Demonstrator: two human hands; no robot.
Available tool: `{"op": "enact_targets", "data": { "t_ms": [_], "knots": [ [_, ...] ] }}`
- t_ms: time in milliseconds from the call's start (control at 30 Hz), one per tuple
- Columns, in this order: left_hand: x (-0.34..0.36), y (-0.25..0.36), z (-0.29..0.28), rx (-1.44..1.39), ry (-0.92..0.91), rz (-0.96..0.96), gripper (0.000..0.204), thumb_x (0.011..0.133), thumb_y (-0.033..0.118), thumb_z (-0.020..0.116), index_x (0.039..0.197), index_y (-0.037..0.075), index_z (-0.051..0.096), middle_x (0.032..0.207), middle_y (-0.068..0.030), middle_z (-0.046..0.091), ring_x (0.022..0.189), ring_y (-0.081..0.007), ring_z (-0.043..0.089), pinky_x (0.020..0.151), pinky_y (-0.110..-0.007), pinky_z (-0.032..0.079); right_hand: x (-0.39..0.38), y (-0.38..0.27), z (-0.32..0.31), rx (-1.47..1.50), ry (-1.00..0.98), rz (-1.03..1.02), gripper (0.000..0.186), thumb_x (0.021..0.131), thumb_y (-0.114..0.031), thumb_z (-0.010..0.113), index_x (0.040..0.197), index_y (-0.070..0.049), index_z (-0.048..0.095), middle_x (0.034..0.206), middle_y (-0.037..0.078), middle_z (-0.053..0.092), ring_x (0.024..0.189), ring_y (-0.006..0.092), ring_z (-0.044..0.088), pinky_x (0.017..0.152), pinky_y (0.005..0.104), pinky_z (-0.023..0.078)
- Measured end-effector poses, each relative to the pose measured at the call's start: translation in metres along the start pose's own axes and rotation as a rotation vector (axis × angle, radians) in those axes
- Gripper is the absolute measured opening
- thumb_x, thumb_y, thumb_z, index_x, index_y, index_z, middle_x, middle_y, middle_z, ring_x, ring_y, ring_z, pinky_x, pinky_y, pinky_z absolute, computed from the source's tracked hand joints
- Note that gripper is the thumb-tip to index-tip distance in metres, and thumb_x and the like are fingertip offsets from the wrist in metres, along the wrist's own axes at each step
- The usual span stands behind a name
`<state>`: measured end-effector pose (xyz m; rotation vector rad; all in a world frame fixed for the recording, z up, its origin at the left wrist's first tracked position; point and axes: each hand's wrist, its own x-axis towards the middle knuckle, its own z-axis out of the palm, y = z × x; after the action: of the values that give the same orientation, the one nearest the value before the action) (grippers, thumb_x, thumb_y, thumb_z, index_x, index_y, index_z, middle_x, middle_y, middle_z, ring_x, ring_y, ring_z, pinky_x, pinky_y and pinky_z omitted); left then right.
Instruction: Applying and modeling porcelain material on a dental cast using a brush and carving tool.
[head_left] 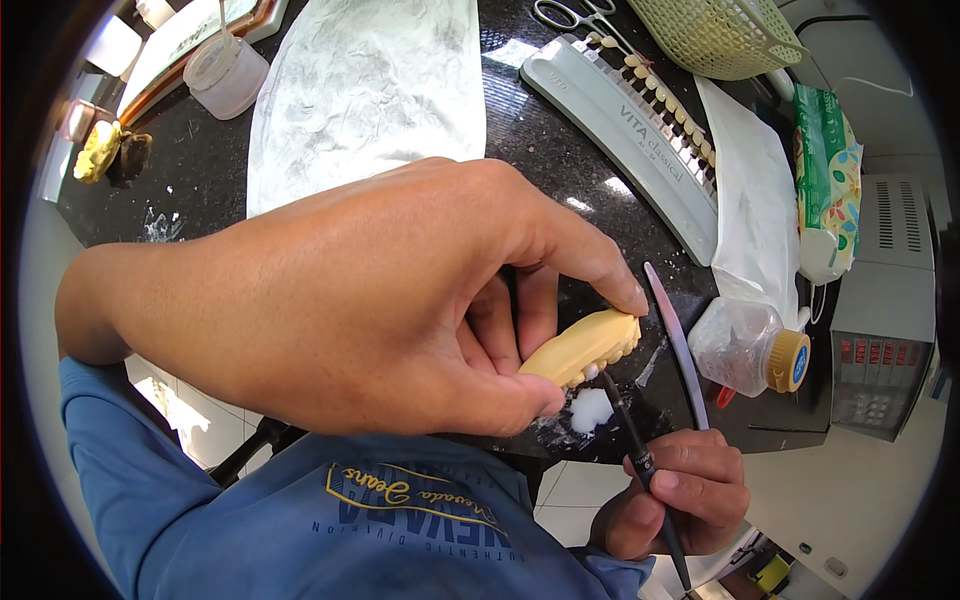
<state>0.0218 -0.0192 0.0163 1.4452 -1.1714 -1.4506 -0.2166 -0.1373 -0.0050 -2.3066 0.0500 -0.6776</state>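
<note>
My left hand [400, 300] reaches across the middle, its thumb and fingers closed around a yellow dental model [585, 346]. The row of model teeth points down toward my right hand, and one tooth among them looks white. In my right hand [690, 490] is a slim black brush-like tool [632, 440], held like a pen. Its thin dark tip meets or nearly touches the teeth; I cannot tell which. Just below the model, a white patch of paste or powder [590, 411] lies on the dark table [560, 150].
Beyond my hands are a white cloth [370, 80], a grey tooth shade guide [610, 130], scissors [578, 18] and a green basket [720, 35]. Rightward stand a pinkish blade-shaped tool [680, 345], a yellow-capped jar [745, 347], a green wipes pack [828, 180] and a grey device [882, 300].
</note>
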Motion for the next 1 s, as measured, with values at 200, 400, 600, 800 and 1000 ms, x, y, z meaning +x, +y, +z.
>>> {"op": "enact_targets", "data": {
  "t_ms": [200, 400, 600, 800, 1000],
  "knots": [
    [0.0005, 0.0010, -0.0001, -0.011, -0.007, 0.015, 0.050, 0.079, 0.002, 0.067, 0.127, 0.005, 0.055, 0.081, -0.0055, 0.063, 0.069, -0.0063, 0.064, 0.065, -0.017, 0.054, 0.0006, -0.0028, -0.0011, -0.040, -0.016, -0.010, 0.023, 0.084, -0.013, 0.061, 0.100, -0.005, 0.047, 0.083, 0.009, 0.053, 0.061, 0.0146, 0.054, 0.056, 0.0243, 0.045],
    [0.0001, -0.0003, -0.0011, -0.014, -0.010, 0.022, 0.050, 0.079, 0.001, 0.067, 0.127, 0.005, 0.054, 0.081, -0.0056, 0.063, 0.069, -0.0062, 0.064, 0.064, -0.017, 0.054, 0.0000, -0.0015, -0.0022, -0.023, -0.035, -0.030, 0.022, 0.083, -0.013, 0.060, 0.099, -0.005, 0.047, 0.083, 0.009, 0.052, 0.062, 0.0145, 0.054, 0.056, 0.0247, 0.045],
    [-0.0001, -0.0011, -0.0010, -0.002, -0.005, 0.023, 0.050, 0.079, 0.002, 0.067, 0.127, 0.005, 0.054, 0.082, -0.0064, 0.063, 0.069, -0.0067, 0.064, 0.064, -0.017, 0.054, 0.0001, -0.0001, -0.0015, -0.009, -0.029, -0.038, 0.023, 0.083, -0.012, 0.061, 0.099, -0.005, 0.047, 0.083, 0.009, 0.052, 0.062, 0.0145, 0.055, 0.056, 0.0243, 0.045],
    [0.0000, -0.0008, -0.0011, -0.007, -0.002, 0.002, 0.050, 0.079, 0.002, 0.066, 0.127, 0.005, 0.054, 0.082, -0.0064, 0.064, 0.069, -0.0069, 0.064, 0.065, -0.017, 0.054, 0.0020, 0.0031, -0.0024, -0.001, -0.072, -0.069, 0.023, 0.082, -0.011, 0.061, 0.099, -0.005, 0.047, 0.083, 0.008, 0.052, 0.060, 0.0141, 0.055, 0.056, 0.0244, 0.046],
    [-0.0004, 0.0009, -0.0013, -0.008, -0.014, -0.005, 0.050, 0.080, 0.002, 0.066, 0.128, 0.005, 0.053, 0.082, -0.0061, 0.064, 0.070, -0.0066, 0.064, 0.066, -0.017, 0.054, 0.0004, 0.0006, 0.0013, -0.016, -0.023, -0.065, 0.022, 0.081, -0.010, 0.061, 0.098, -0.005, 0.048, 0.083, 0.008, 0.052, 0.061, 0.0139, 0.054, 0.055, 0.0244, 0.046]
  ]
}}
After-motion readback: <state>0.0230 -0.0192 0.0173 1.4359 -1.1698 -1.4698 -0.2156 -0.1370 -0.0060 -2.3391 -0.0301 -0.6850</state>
